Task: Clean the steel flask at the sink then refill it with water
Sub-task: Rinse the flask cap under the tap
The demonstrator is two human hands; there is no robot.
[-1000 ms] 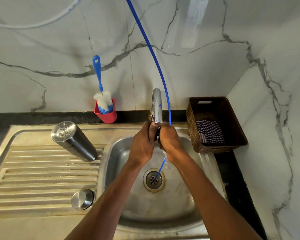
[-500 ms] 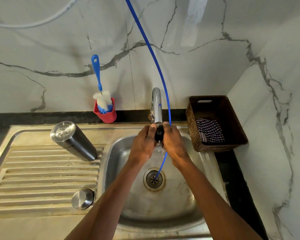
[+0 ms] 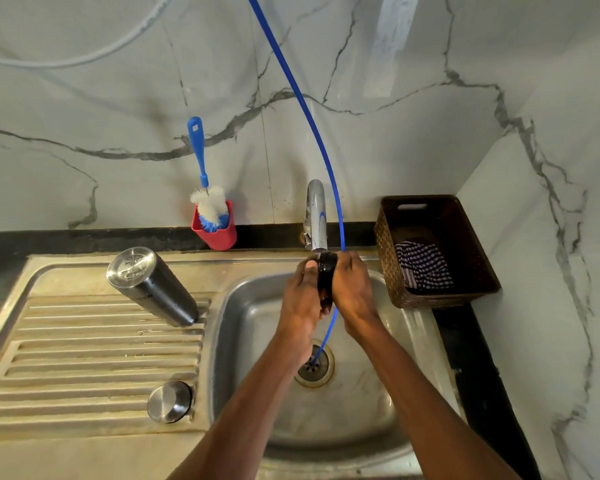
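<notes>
The steel flask stands upside down on the ribbed drainboard to the left of the sink basin, its flat base up. In this wide view its long axis leans, with the base toward the far left and the mouth end down toward the near right, beside the basin's rim. A round steel cap sits on the drainboard nearer the viewer, apart from the flask.

Both hands meet under the tap, over the basin. The left hand and right hand have their fingers curled round a small black part held between them just below the spout. A thin blue tube runs down from the top, passes the hands and ends in the drain.

At the far edge, a red cup holds a bottle brush, bristles down and blue handle up. On the counter to the right, a brown woven basket holds a checked cloth.
</notes>
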